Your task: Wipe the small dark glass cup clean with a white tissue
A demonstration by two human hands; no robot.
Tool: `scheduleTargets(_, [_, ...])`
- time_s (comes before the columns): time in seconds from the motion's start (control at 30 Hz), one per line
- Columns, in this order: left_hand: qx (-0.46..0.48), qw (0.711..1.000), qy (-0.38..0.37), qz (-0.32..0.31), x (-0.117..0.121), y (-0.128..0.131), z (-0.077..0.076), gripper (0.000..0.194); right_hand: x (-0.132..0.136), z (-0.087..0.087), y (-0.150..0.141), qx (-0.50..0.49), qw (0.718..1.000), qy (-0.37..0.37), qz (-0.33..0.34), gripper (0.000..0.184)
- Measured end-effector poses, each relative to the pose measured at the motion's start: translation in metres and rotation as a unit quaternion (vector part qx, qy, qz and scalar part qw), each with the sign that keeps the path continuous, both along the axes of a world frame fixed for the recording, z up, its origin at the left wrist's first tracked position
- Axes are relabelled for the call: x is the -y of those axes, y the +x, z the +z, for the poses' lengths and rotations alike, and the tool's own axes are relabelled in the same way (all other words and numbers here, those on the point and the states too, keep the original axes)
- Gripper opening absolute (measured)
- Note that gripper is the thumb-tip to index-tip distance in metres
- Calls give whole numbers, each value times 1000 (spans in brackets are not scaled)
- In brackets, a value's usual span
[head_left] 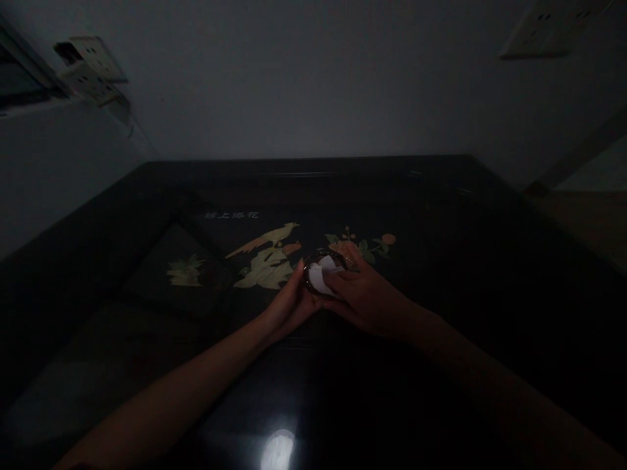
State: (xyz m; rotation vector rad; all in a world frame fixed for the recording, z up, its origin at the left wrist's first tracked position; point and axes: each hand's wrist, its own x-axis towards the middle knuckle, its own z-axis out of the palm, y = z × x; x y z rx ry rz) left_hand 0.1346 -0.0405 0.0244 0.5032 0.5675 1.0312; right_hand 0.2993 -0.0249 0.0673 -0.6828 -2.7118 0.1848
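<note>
Over the middle of a dark, glossy table, my left hand is wrapped round the side of a small, round, dark-rimmed glass. Its mouth faces up toward me. White tissue or paper lies crumpled in the mouth. My right hand pinches this white piece, with fingers pressed at the opening and others along the right side of the rim. The dim light and my fingers hide the bottom of the glass and part of the white piece.
The tabletop bears an inlaid bird, flowers and pale characters. A grey wall stands behind the table. Power sockets are at upper left, and another socket plate is at upper right.
</note>
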Motion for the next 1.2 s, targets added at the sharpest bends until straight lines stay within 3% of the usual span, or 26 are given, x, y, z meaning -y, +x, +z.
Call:
scheduleTargets(0.2, [-8, 1000, 6, 28, -1, 0, -5, 36, 4, 1, -2, 65, 993, 89, -42, 21])
scheduleTargets(0.37, [-10, 999, -1, 39, 1, 2, -3, 35, 21, -2, -12, 87, 978, 149, -121, 29])
scheduleTargets(0.63, [-18, 999, -22, 39, 0, 1, -7, 38, 28, -19, -21, 85, 969, 115, -201, 38])
scheduleTargets(0.87, [2, 999, -35, 18, -1, -2, -8, 39, 18, -27, -16, 35, 984, 71, -160, 58])
scheduleTargets(1.03, [7, 999, -37, 18, -2, -2, -6, 38, 5, -26, -7, 21, 997, 31, -67, 45])
scheduleTargets(1.2, [11, 1000, -19, 11, -2, 0, -3, 38, -1, -18, -3, -14, 999, -35, -24, 22])
